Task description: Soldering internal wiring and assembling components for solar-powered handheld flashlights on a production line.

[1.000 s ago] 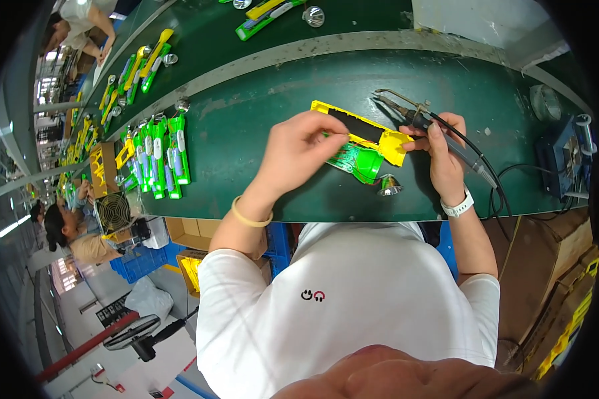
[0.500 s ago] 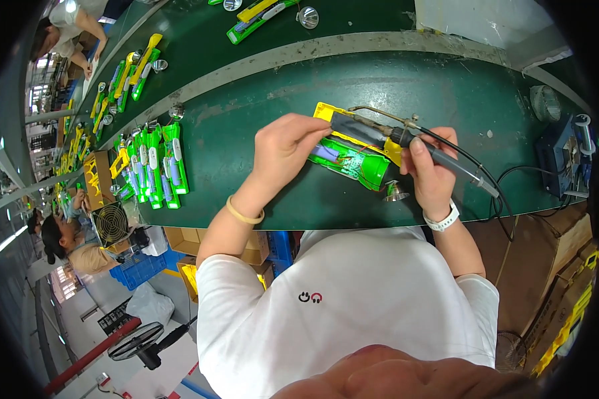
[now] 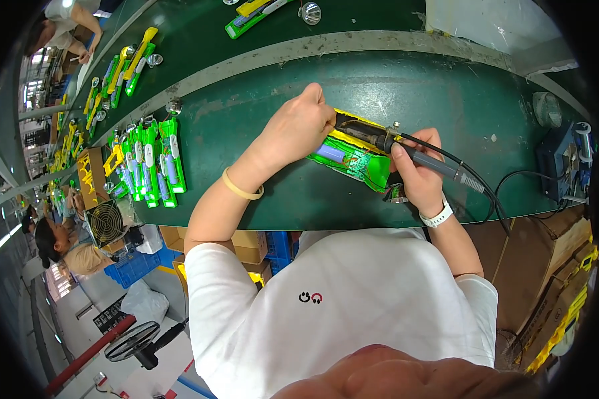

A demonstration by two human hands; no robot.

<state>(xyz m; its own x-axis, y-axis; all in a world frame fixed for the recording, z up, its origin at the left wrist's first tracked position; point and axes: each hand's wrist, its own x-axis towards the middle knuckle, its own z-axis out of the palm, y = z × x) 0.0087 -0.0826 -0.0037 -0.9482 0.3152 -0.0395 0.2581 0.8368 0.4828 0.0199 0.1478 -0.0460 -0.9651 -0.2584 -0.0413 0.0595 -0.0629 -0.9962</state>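
My right hand [image 3: 419, 181] is closed around the grey handle of a soldering iron [image 3: 440, 165], which has a black cable and a brass fitting near its front. The iron reaches left over a dark strip [image 3: 361, 129] lying along a yellow housing part [image 3: 351, 140]. My left hand [image 3: 295, 128] is closed at the strip's left end; its fingertips and anything in them are hidden. Just nearer to me lies an opened green lamp housing [image 3: 374, 178] with a bluish-purple battery [image 3: 331, 153] and thin wires. A shiny reflector cup [image 3: 398, 193] sits beside my right hand.
Several green housings [image 3: 152, 163] lie in a row at the left on the green bench [image 3: 273, 206]. More yellow and green lamps [image 3: 133, 63] lie beyond a grey rail [image 3: 273, 60]. A blue soldering station [image 3: 558, 159] stands at the right. Co-workers sit at the far left.
My left hand has moved slightly up and right and turned, with its back now showing. The iron has shifted a little left and its brass tube is less visible.
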